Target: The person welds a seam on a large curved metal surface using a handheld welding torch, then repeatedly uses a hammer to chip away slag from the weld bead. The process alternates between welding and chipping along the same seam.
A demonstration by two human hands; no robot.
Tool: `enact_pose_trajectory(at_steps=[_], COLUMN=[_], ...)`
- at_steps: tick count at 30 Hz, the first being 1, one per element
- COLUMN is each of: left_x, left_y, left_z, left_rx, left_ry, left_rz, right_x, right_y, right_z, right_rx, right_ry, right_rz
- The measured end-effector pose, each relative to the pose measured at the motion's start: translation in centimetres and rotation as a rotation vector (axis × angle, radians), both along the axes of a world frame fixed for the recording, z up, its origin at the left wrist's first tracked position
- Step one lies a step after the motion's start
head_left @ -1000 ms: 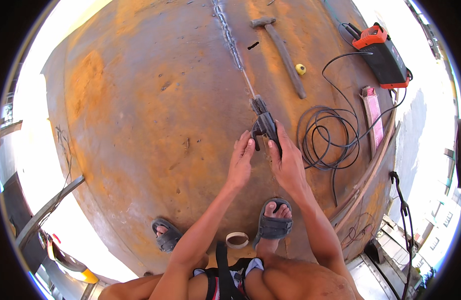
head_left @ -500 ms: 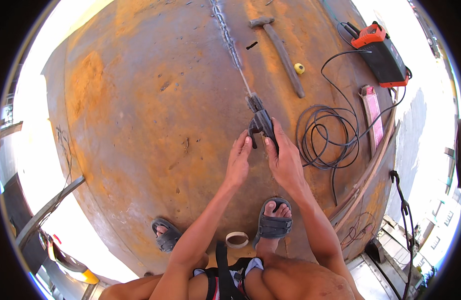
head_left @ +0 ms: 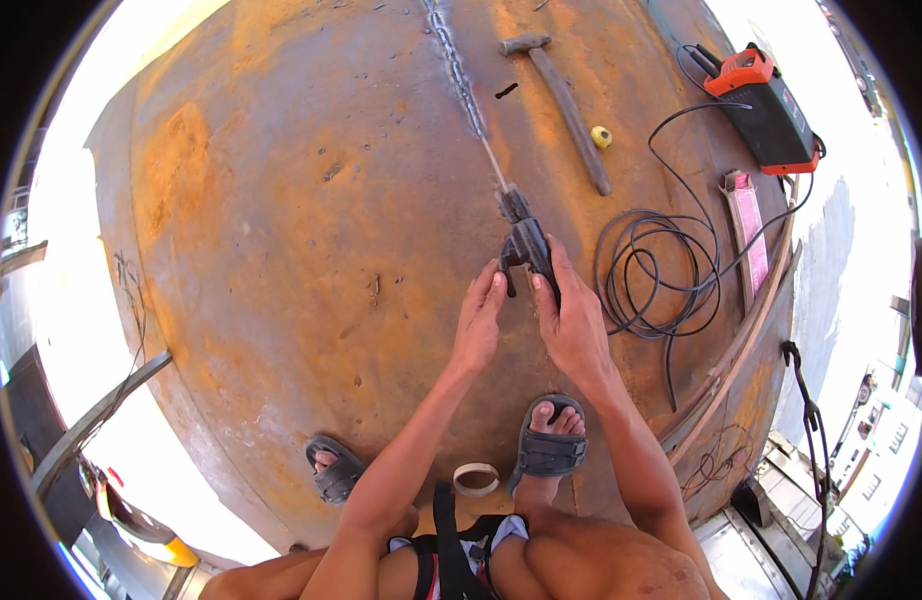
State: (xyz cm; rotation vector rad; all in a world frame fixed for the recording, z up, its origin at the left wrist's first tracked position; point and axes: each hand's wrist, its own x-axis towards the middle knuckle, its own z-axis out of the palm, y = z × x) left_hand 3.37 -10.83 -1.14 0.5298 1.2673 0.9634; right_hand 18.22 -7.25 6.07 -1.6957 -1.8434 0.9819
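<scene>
My right hand (head_left: 573, 325) is wrapped round the handle of a black welding electrode holder (head_left: 527, 240), thumb along its near side. My left hand (head_left: 479, 315) is closed beside it, fingertips against the holder's curved lever. From the holder's jaws a thin welding electrode (head_left: 495, 166) points away from me. Its far tip meets the near end of a grey weld bead (head_left: 456, 75) on the rusty, curved metal surface (head_left: 281, 250).
Right of the bead lie a hammer (head_left: 571, 120) and a small yellow round thing (head_left: 601, 137). Coiled black cable (head_left: 661, 270) lies near an orange-and-black welding machine (head_left: 766, 110) and a pink-and-white box (head_left: 746, 230). A ring-shaped roll (head_left: 475, 480) sits between my sandalled feet.
Both hands and the electrode holder keep almost the same place. The whole view has shifted very slightly; nothing has been taken up or let go.
</scene>
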Motion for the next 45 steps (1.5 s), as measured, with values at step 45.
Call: enact_pose_trajectory(at_steps=[45], left_x=[0.1], left_y=[-0.3], left_z=[0.0], left_rx=[0.017], left_ry=[0.025], left_rz=[-0.007], right_x=[-0.1], right_y=[-0.4], right_z=[0.3], right_rx=[-0.073], right_ry=[0.027], right_rz=[-0.031])
